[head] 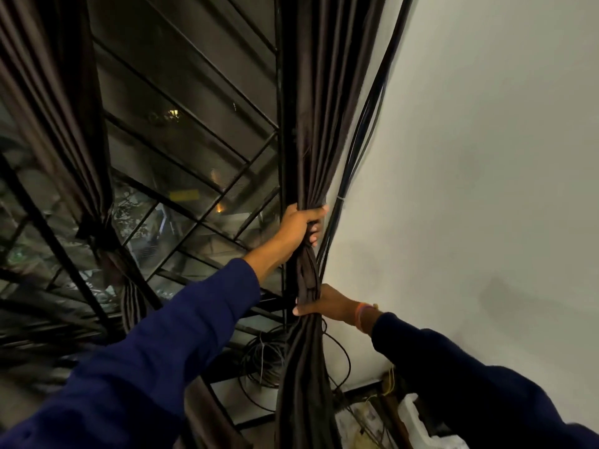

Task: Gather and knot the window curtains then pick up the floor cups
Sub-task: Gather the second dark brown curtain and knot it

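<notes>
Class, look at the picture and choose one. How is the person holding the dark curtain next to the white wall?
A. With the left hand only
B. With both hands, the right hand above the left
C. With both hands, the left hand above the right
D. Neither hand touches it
C: the left hand grips the gathered right curtain higher up, while the right hand clasps the same bundle lower down, beside the white wall.

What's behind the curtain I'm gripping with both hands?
Behind the right curtain run black cables along the white wall, with a window grille to its left. Coiled wire shows lower down. The fabric hides whatever lies directly behind it.
</notes>
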